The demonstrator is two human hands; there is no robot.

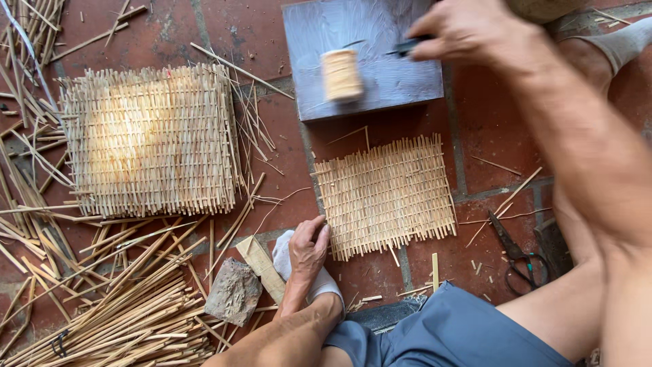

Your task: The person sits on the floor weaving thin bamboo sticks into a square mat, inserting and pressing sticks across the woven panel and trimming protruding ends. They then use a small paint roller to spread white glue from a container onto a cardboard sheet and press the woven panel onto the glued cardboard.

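**Down low, over woven bamboo on a tiled floor**

Down on red floor tiles (163, 34), beside a small woven mat (386, 196) of pale bamboo strips lying flat between the two hands. Left hand (309, 248) resting with curled fingers on a white-socked foot (299, 268), fingertips just short of the mat's lower left corner, holding nothing visible. Right hand (468, 30) raised near the top edge, fingers pinched shut on a thin dark tool (406, 46), its tip hovering over a grey board (380, 88). On that board, a spool of tan thread (341, 75) lying on its side, just left of the tool. Further left, well apart from the small mat, a larger stack of woven mats (149, 139). Below that, a loose heap of bamboo splints (115, 312) spread across the floor. Near the foot, a rough grey stone (233, 291) and a flat wooden ruler (261, 268), touching or nearly so. At the right, dark scissors (513, 255) lying on the tiles beside a bare leg. Blue shorts (448, 333) at the bottom edge.
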